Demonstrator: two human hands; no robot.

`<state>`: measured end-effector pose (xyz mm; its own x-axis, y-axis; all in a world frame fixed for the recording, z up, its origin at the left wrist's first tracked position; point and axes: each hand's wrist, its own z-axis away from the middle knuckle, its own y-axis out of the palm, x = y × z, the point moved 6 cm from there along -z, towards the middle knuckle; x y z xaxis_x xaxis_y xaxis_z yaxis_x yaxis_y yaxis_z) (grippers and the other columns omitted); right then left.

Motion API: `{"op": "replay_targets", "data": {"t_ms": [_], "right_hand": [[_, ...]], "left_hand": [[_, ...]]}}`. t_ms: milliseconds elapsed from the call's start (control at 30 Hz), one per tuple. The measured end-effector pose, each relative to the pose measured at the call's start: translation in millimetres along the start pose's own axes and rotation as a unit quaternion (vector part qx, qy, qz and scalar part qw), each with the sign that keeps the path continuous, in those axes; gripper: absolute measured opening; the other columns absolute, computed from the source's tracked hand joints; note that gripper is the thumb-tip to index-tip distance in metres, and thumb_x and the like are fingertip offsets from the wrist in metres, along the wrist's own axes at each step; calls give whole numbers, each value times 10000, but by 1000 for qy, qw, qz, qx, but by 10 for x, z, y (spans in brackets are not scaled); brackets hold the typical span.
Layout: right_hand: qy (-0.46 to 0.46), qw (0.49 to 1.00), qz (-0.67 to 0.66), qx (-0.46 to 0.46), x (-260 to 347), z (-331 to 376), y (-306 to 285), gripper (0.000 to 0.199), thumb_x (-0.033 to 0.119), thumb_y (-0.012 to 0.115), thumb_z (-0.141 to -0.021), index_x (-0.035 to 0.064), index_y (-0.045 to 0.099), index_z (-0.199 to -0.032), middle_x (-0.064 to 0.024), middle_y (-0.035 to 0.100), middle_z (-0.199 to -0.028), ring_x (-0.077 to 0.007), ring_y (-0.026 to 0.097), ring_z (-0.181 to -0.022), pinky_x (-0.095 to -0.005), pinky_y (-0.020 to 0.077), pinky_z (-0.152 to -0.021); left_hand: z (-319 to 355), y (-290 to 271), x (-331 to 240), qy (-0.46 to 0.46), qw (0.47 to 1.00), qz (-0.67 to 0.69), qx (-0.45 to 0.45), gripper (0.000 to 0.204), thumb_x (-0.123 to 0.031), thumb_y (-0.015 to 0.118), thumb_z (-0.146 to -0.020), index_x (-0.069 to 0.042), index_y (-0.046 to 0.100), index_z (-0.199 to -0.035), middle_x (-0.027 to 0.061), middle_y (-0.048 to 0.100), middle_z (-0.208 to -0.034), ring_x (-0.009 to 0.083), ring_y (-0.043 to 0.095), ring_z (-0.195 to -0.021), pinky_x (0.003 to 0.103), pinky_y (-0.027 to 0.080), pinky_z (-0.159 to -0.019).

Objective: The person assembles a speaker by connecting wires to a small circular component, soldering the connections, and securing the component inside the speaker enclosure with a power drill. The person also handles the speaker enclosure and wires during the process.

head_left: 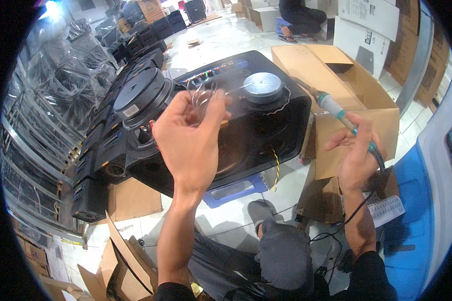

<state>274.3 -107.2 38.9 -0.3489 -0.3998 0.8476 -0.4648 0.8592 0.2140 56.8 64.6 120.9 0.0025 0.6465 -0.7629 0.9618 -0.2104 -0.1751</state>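
Observation:
My left hand [188, 135] is closed on a loose coil of thin silvery wire that looks like solder [204, 98], with one end sticking out to the right. My right hand [357, 150] grips a soldering iron [335, 107] by its teal and white handle, the tip pointing up and left. Between and beyond the hands lies a black speaker cabinet [296, 120]. On it rest a large black speaker driver [140, 93], magnet side up, and a smaller driver with a silver magnet [262, 85]. A twisted yellow and black wire [276, 168] hangs from the cabinet.
An open cardboard box [356, 140] stands at the right, beside a blue surface [407, 220]. Under the cabinet is a blue stool [236, 191]. More black cabinets [93, 165] line the left, near plastic-wrapped goods [70, 65]. A person [306, 20] crouches far off.

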Motion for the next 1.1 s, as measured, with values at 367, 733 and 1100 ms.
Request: {"op": "replay_targets", "data": {"t_ms": [367, 733, 1100], "right_hand": [[-55, 995, -38, 77, 424, 81, 122, 472, 358, 470, -1106, -55, 699, -1094, -127, 661, -735, -193, 653, -572, -297, 529, -531], [-51, 978, 85, 186, 613, 152, 621, 418, 335, 559, -1075, -43, 736, -1048, -95, 680, -702, -146, 674, -593, -263, 531, -529], [-133, 966, 123, 185, 610, 258, 711, 355, 282, 546, -1072, -13, 742, -1046, -96, 677, -674, -147, 675, -577, -278, 547, -544]], "left_hand": [[132, -8, 378, -26, 996, -49, -62, 215, -167, 677, -987, 43, 664, -942, 119, 739, -735, 129, 670, -596, 295, 515, -565], [86, -21, 514, -76, 994, -11, -80, 220, -159, 687, -970, 42, 650, -891, 125, 724, -703, 151, 651, -560, 304, 500, -559], [128, 13, 622, -75, 993, 15, -86, 204, -146, 695, -959, 45, 654, -898, 161, 722, -744, 183, 676, -620, 333, 502, -584]]}}
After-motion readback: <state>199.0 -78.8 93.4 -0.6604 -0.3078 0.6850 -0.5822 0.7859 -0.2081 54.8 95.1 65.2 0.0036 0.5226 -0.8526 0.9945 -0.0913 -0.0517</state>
